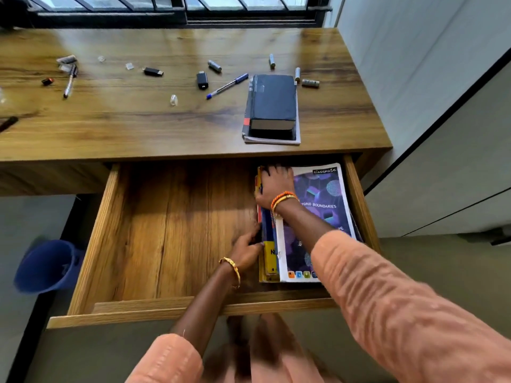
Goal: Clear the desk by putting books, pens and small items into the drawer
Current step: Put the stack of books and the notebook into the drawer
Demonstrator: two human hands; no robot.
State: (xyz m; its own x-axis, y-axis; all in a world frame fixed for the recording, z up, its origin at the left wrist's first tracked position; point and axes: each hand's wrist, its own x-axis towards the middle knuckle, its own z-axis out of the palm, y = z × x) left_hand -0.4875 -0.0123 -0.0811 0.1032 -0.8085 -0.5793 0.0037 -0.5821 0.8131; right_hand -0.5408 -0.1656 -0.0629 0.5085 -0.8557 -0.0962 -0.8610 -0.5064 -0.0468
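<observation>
The wooden drawer (166,230) stands pulled out under the desk (124,120). At its right side lies a stack of books, topped by a purple notebook (329,200) with a yellow and blue book (269,252) under it. My right hand (273,186) grips the stack's far left corner. My left hand (246,248) holds the stack's left edge lower down. On the desk a thick black book (272,102) sits on a thin notebook (272,139). A blue pen (227,85), a marker (70,80), two black USB sticks (202,80) (153,71) and several batteries (310,83) lie scattered.
A blue bin (47,266) stands on the floor left of the drawer. White cabinets (442,134) flank the desk on the right, and a window (177,6) runs along its far edge. Small clear caps (173,100) lie on the desk. The drawer's left part shows bare wood.
</observation>
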